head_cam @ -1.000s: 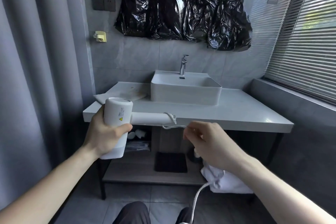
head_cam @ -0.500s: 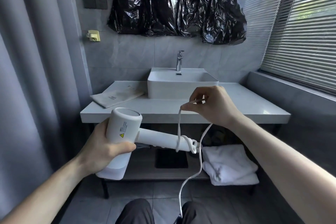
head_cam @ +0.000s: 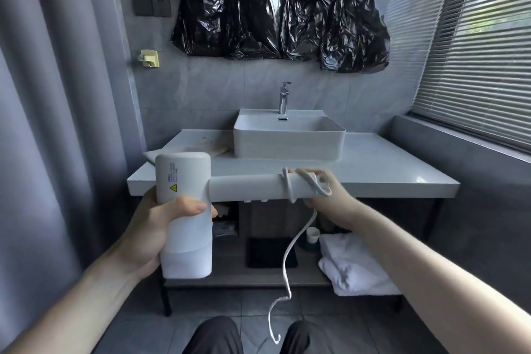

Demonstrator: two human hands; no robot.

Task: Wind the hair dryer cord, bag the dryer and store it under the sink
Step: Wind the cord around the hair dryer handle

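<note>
Hair dryer (head_cam: 184,210), one, gripped round its barrel by left hand (head_cam: 155,227); right hand (head_cam: 324,195) pinches its single cord (head_cam: 290,250), two loops wound on the handle.

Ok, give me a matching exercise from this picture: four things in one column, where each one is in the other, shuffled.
Things:
1. hair dryer
2. cord
3. folded white towel
4. black plastic sheet

Places:
A. on the shelf under the counter
B. on the wall above the sink
C. body gripped by the left hand
D. looped round the handle by the right hand, tail hanging

Pairs: 1-C, 2-D, 3-A, 4-B
</note>
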